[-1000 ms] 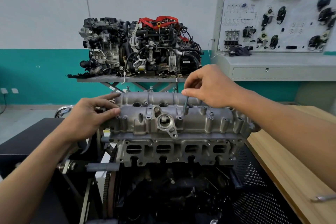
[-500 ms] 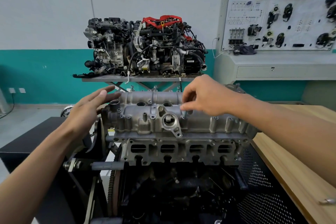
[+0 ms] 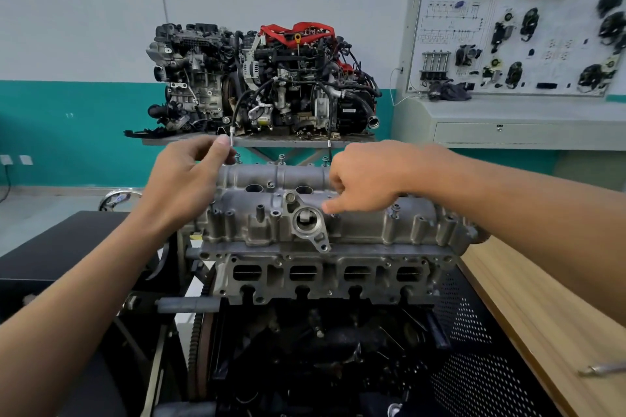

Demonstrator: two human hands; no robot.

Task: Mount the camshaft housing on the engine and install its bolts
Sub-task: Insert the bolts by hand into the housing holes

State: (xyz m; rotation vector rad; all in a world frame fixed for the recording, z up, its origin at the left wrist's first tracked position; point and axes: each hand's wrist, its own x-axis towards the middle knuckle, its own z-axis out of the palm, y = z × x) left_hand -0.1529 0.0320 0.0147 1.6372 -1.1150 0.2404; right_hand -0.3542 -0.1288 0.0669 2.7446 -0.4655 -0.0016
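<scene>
The grey aluminium camshaft housing (image 3: pixel 359 223) sits on top of the engine (image 3: pixel 321 278) in front of me. My right hand (image 3: pixel 366 179) reaches down over its middle, fingers curled, fingertips pinching a bolt that is sunk in a hole just right of the round flanged port (image 3: pixel 306 222); the bolt itself is almost hidden. My left hand (image 3: pixel 189 179) hovers at the housing's far left corner, thumb and forefinger closed as if pinching a bolt there, which I cannot see. Several bolts (image 3: pixel 282 157) stand proud along the rear edge.
Behind, a second engine (image 3: pixel 264 85) with red hoses rests on a metal table. A white training board (image 3: pixel 525 20) with car parts stands at the back right. A wooden bench (image 3: pixel 542 315) with a metal tool (image 3: pixel 603 368) lies right of the black perforated stand (image 3: pixel 474 366).
My right hand lowered its bolt down into the housing hole. My left hand left the housing's left end, lifted, and closed its thumb and forefinger at the far left corner.
</scene>
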